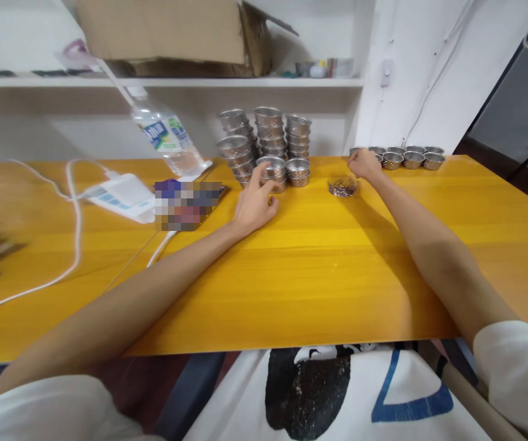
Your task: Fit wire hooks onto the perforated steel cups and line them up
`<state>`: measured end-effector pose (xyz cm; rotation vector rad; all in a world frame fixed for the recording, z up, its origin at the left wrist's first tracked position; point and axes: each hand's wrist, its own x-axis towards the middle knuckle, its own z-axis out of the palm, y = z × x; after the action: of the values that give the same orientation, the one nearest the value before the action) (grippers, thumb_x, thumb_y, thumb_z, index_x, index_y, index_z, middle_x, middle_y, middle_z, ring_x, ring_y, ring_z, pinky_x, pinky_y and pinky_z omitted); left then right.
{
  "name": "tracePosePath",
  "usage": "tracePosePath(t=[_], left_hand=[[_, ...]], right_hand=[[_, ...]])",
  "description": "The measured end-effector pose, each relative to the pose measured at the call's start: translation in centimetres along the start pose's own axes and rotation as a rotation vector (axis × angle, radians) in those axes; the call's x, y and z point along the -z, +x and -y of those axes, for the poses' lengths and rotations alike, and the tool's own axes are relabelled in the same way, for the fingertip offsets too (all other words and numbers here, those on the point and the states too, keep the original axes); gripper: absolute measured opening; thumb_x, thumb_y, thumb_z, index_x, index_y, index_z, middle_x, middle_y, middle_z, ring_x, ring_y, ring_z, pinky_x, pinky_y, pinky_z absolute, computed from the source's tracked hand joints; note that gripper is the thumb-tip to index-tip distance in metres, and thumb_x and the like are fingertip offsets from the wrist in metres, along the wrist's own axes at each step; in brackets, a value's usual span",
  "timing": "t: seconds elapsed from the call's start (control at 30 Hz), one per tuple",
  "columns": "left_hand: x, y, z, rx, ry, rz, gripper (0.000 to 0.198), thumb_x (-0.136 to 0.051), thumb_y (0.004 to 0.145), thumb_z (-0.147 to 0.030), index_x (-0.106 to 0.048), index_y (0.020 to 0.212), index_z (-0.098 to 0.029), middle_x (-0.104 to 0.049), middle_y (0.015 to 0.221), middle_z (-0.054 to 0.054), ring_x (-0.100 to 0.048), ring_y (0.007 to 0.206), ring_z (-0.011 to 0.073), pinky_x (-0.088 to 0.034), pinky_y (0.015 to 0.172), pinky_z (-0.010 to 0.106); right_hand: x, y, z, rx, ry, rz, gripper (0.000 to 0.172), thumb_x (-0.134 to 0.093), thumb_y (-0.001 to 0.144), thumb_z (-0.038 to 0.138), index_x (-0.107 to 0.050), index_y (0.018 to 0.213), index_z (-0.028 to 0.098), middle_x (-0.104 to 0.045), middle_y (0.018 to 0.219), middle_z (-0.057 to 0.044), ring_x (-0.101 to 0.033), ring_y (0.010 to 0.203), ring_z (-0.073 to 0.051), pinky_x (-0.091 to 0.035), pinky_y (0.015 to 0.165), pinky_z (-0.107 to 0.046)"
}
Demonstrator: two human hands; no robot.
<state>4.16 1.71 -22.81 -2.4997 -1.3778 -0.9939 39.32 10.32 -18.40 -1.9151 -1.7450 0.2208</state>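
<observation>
My left hand (255, 205) reaches to a short stack of perforated metal cups (273, 168) on the yellow table (314, 269), fingers curled round the top cup. My right hand (364, 164) is closed at the left end of a row of single metal cups (411, 159) near the table's back edge; what it grips is hidden. A small pile of wire pieces (343, 186) lies just left of the right hand. Taller stacks of the same cups (268, 131) stand behind the left hand.
A tilted plastic water bottle (167, 138) leans at the back left. A white device (124, 196) with white cables (73, 208) lies left of a blurred flat item (185, 205). A shelf holds a cardboard box (167, 33). A white wall column (406, 73) stands behind the row.
</observation>
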Motion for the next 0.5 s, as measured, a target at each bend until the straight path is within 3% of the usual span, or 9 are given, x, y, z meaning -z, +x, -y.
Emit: tracePosePath(t=[0.07, 0.17, 0.33, 0.5], left_hand=[[-0.4, -0.1, 0.1, 0.015, 0.010, 0.015, 0.029, -0.065, 0.090, -0.021, -0.070, 0.118, -0.019, -0.034, 0.178, 0.016, -0.069, 0.127, 0.0363, -0.063, 0.106, 0.057], [-0.6, 0.0, 0.1, 0.020, -0.003, 0.031, 0.040, -0.065, 0.088, -0.020, -0.067, 0.128, -0.017, -0.035, 0.175, 0.019, -0.067, 0.131, 0.0399, -0.060, 0.111, 0.061], [-0.6, 0.2, 0.2, 0.009, -0.053, 0.003, 0.052, -0.063, 0.087, -0.018, -0.060, 0.139, -0.014, -0.040, 0.168, 0.023, -0.064, 0.138, 0.0412, -0.054, 0.120, 0.061], [-0.9, 0.2, 0.5, -0.017, -0.097, -0.022, 0.061, -0.062, 0.086, -0.016, -0.054, 0.146, -0.016, -0.042, 0.167, 0.022, -0.070, 0.124, 0.0330, -0.059, 0.115, 0.054]], right_hand=[[0.6, 0.2, 0.9, -0.032, -0.117, 0.107, 0.021, -0.079, 0.079, 0.012, -0.074, 0.099, 0.016, -0.071, 0.078, -0.009, -0.075, 0.105, -0.033, -0.056, 0.106, -0.050], [0.9, 0.0, 1.7, -0.035, -0.201, 0.155, 0.032, -0.084, 0.065, 0.001, -0.073, 0.093, 0.014, -0.069, 0.072, -0.009, -0.077, 0.102, -0.038, -0.057, 0.105, -0.055], [0.0, -0.4, 1.7, -0.034, -0.201, 0.225, 0.032, -0.081, 0.068, 0.000, -0.074, 0.096, 0.014, -0.069, 0.066, -0.005, -0.078, 0.079, -0.028, -0.064, 0.094, -0.047], [-0.5, 0.7, 1.2, -0.019, -0.131, 0.231, 0.030, -0.082, 0.068, 0.003, -0.075, 0.094, 0.015, -0.068, 0.062, -0.002, -0.076, 0.086, -0.025, -0.064, 0.094, -0.041]])
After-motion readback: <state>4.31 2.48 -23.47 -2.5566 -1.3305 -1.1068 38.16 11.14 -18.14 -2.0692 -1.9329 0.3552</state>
